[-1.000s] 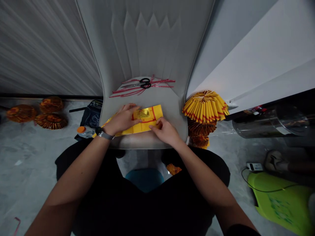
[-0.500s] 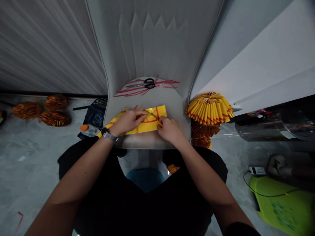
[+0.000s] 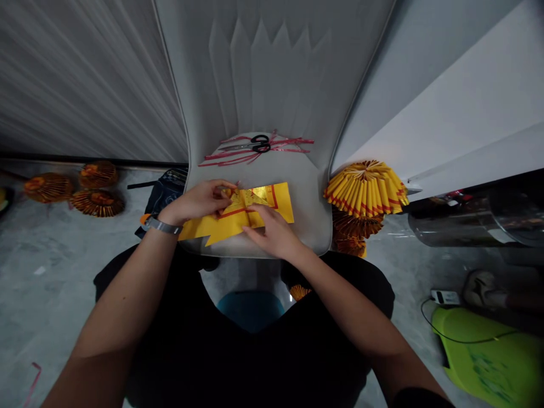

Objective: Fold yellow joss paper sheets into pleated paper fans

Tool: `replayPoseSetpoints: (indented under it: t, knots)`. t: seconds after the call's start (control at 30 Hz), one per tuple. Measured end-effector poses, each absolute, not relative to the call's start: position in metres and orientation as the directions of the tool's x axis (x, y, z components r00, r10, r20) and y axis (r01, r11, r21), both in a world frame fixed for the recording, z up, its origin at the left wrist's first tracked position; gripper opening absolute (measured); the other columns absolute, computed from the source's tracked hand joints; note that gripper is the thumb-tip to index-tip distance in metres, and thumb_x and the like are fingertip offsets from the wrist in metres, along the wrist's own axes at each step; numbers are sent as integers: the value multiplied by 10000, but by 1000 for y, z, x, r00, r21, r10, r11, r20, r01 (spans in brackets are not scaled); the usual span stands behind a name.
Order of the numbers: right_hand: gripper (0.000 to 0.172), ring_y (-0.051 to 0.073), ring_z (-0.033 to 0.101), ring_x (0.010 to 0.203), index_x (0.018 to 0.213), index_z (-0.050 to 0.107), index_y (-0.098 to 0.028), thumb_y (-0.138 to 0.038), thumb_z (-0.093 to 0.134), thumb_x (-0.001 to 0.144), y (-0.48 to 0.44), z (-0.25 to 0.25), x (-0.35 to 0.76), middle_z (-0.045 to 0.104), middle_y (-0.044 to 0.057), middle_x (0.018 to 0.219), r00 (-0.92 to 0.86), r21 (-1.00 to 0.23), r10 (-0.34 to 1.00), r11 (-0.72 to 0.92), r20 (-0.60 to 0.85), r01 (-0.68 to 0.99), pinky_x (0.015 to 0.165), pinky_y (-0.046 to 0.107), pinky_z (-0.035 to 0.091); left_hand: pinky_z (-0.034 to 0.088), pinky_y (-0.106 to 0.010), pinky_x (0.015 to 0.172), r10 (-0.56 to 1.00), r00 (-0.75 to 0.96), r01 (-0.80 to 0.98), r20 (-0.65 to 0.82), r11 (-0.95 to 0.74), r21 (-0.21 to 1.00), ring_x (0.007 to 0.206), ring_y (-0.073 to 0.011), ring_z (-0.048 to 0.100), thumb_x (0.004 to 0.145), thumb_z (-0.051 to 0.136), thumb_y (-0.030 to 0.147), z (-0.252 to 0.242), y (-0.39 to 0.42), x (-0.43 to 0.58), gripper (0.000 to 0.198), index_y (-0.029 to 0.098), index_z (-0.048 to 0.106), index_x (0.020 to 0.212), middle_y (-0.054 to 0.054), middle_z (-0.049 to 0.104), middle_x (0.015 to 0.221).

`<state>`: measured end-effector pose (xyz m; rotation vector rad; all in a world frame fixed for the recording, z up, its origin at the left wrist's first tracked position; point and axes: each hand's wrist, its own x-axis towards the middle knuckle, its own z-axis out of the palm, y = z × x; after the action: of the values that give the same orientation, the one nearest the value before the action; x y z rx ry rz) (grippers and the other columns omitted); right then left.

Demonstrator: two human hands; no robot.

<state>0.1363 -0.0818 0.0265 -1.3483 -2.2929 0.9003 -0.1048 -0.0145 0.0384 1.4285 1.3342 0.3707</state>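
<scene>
Yellow paper sheets (image 3: 284, 203) with red borders and gold foil print lie overlapping across the seat of a grey chair (image 3: 297, 170). A raised crease runs up the middle of the paper, between my hands. My left hand (image 3: 199, 202), wearing a watch on its wrist, curls its fingers on the paper's left part. On the right side of the crease, my right hand (image 3: 274, 231) grips the paper with thumb and fingers. Its fingertips partly cover the print. Behind the paper, black-handled scissors (image 3: 260, 144) rest on pink-red ribbon strips (image 3: 293, 141).
Pleated yellow paper fans (image 3: 366, 190) are stacked right of the chair. Several gold pleated rosettes (image 3: 97, 203) sit on the floor at left, near a dark bag (image 3: 164, 192). A green stool (image 3: 484, 351) and a cable stand at lower right, beside another person's shoe (image 3: 479, 286).
My right hand has moved left from the paper's right end to its middle. My left hand has shifted left and up. A crease now stands in the paper, and its lower left edges are splayed.
</scene>
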Motion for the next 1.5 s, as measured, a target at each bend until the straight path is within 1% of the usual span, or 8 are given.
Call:
replayPoseSetpoints:
  t: [0.13, 0.27, 0.43, 0.63, 0.73, 1.0, 1.33, 1.5]
  knots:
    - [690, 295, 400, 1559, 1565, 481, -195, -520, 675, 988, -90, 4, 123, 432, 171, 1675, -655, -615, 756, 519, 7, 593, 1268, 501, 336, 608, -398, 854, 929, 241, 789, -280, -20, 615, 829, -210, 683, 946, 582, 223, 44, -18, -109, 472, 158, 621, 1412, -46, 698, 960]
    - [660, 307, 264, 1620, 1555, 507, -182, -509, 656, 1002, -105, -12, 102, 411, 161, 1689, -761, -497, 644, 687, 80, 529, 1327, 516, 209, 422, -605, 1168, 985, 170, 940, 3, -163, 300, 1358, -403, 502, 937, 545, 146, 39, -30, -91, 502, 127, 611, 1435, -179, 556, 1419]
    - [558, 335, 490, 1456, 1448, 589, -113, -409, 687, 986, -106, -19, 94, 597, 208, 1502, -822, -480, 561, 749, 93, 457, 1290, 545, 281, 444, -442, 1206, 880, 453, 756, 142, -464, 461, 1355, -258, 548, 993, 484, 160, 9, -30, -50, 426, 195, 591, 1403, -113, 567, 1464]
    - [312, 260, 628, 1252, 1283, 678, -170, -319, 627, 1013, -84, -7, 113, 737, 123, 1289, -833, -513, 521, 775, 185, 370, 1147, 428, 432, 400, -510, 1230, 914, 395, 850, 96, -403, 338, 1418, -332, 514, 1047, 454, 265, -21, -19, -43, 452, 111, 559, 1459, -191, 561, 1502]
    - [227, 267, 656, 1089, 1071, 738, -199, -298, 534, 1052, -64, 2, 139, 778, 98, 1068, -730, -443, 663, 712, 168, 545, 1051, 445, 455, 358, -544, 1251, 906, 416, 860, 80, -420, 289, 1470, -351, 467, 1061, 431, 284, -25, -21, -48, 478, 103, 536, 1491, -206, 547, 1535]
    - [547, 347, 504, 1397, 1551, 499, -159, -352, 510, 1039, -18, -5, 209, 566, 181, 1536, -289, -407, 938, 345, 193, 846, 1160, 531, 417, 415, -533, 1201, 896, 437, 841, 81, -439, 316, 1370, -350, 545, 1045, 449, 306, -18, -25, -51, 499, 95, 531, 1489, -204, 573, 1489]
    - [298, 292, 651, 1166, 1252, 741, -226, -347, 616, 1009, -38, -9, 204, 717, 132, 1231, -374, -474, 827, 552, 421, 686, 1061, 492, 526, 484, -490, 1128, 854, 471, 760, 220, -520, 389, 1226, -298, 596, 1008, 518, 213, -13, -27, -51, 262, 169, 661, 1223, -133, 658, 1296]
    - [269, 264, 647, 1292, 1160, 794, -269, -194, 600, 989, -51, -22, 197, 754, 81, 1284, -591, -427, 716, 697, 371, 576, 1113, 502, 530, 507, -489, 1127, 832, 486, 723, 267, -555, 412, 1248, -273, 609, 1011, 479, 148, -20, -26, -54, 326, 192, 682, 1262, -120, 662, 1333]
